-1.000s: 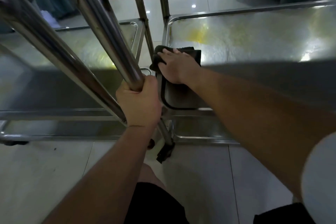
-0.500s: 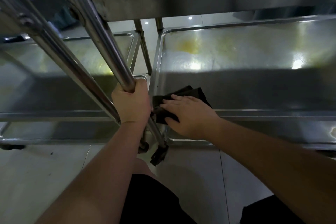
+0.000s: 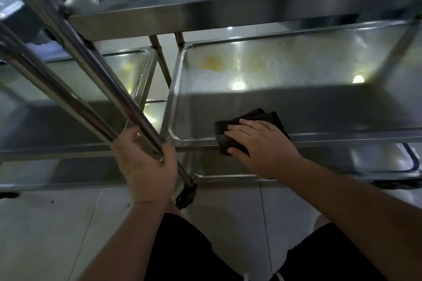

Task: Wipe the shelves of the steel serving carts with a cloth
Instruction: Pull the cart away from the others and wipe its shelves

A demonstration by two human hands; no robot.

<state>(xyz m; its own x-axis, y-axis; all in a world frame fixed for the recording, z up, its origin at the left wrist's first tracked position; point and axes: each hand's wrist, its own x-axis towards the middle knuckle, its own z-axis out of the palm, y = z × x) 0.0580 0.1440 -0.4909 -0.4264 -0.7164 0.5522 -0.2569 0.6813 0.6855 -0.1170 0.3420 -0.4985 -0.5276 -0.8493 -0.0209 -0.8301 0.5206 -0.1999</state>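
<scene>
Right hand (image 3: 262,143) lies flat, fingers straight, pressing the dark cloth (image 3: 251,121), half hidden; blurred left hand (image 3: 146,164) grips the cart's steel post (image 3: 91,61).

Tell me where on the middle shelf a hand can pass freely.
The middle shelf is bare from the yellow stain to its right side. The front left corner is taken: the right hand presses the dark cloth, and the left hand holds the cart post.

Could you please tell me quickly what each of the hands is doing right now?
Left hand: grips the cart's steel post.
Right hand: open, pressing the dark cloth flat.
</scene>
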